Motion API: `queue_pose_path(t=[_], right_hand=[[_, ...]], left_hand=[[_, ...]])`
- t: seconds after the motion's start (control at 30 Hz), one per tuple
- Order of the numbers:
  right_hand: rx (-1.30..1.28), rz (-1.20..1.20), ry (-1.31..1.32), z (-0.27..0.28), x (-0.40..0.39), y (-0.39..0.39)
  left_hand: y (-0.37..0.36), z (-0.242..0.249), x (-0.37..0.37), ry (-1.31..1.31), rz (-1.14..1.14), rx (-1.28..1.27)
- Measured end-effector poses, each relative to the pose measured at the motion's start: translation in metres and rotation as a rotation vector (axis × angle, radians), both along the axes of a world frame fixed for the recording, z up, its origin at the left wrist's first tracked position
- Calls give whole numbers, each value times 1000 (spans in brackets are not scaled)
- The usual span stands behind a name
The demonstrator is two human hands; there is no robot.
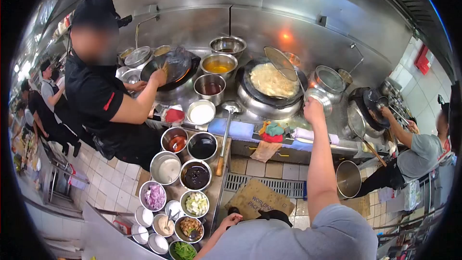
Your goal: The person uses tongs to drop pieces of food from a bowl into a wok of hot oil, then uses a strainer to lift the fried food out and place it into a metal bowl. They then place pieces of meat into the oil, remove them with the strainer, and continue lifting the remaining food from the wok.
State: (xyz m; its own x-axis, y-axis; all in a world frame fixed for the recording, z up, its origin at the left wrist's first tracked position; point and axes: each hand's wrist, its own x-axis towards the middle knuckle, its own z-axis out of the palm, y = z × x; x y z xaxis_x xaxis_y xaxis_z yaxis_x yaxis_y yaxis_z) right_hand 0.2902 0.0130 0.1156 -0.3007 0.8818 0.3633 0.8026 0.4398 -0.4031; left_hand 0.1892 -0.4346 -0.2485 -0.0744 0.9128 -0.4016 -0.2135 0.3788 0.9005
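Observation:
My right hand (315, 110) is stretched forward over the stove edge, closed around the long handle of a round mesh strainer (280, 64). The strainer is tilted above the right side of a wok (245, 84). Pale, bubbling food (272, 80) fills much of that wok. A perforated ladle (319, 100) rests just beyond my right hand, on the stove side. Low beside my body, my left hand (231, 220) hangs with loosely bent fingers and nothing visible in it. To its left are bowls of chopped vegetables (197, 203) and brown diced food (189, 228).
Another person in black (103, 82) works at a wok (168, 70) on the left. A person in grey (421, 151) cooks at the right. Pots of oil (219, 65) and dark red liquid (210, 87) stand between woks. A ladle (225, 139) lies across the counter; cardboard (257, 199) covers the floor.

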Motion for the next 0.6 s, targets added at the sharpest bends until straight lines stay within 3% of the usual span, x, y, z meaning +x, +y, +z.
queue_pose_path(t=[0.07, 0.2, 0.37, 0.4, 0.47, 0.5, 0.53, 0.6], right_hand=[[-4, -8, 24, -10, -12, 4], [-243, -54, -196, -59, -74, 85], [-113, -43, -16, -19, -106, 79], [-107, -44, -43, -15, -116, 72], [-89, -24, -101, -60, -134, 99], [-53, 30, -171, -65, -133, 95], [-220, -31, -202, -68, -129, 89], [-144, 17, -333, -55, -92, 65]], left_hand=[[-5, 7, 5, -52, 15, -35], [-19, 13, 9, -129, -11, -39], [-20, 14, 8, -105, 61, -45], [-20, 11, 8, -95, 43, -57], [-20, 5, 9, -46, -8, -63], [-13, 7, 6, -37, -19, -52], [-10, 14, 4, -73, -21, -43], [-5, 34, -7, -98, -34, -28]])
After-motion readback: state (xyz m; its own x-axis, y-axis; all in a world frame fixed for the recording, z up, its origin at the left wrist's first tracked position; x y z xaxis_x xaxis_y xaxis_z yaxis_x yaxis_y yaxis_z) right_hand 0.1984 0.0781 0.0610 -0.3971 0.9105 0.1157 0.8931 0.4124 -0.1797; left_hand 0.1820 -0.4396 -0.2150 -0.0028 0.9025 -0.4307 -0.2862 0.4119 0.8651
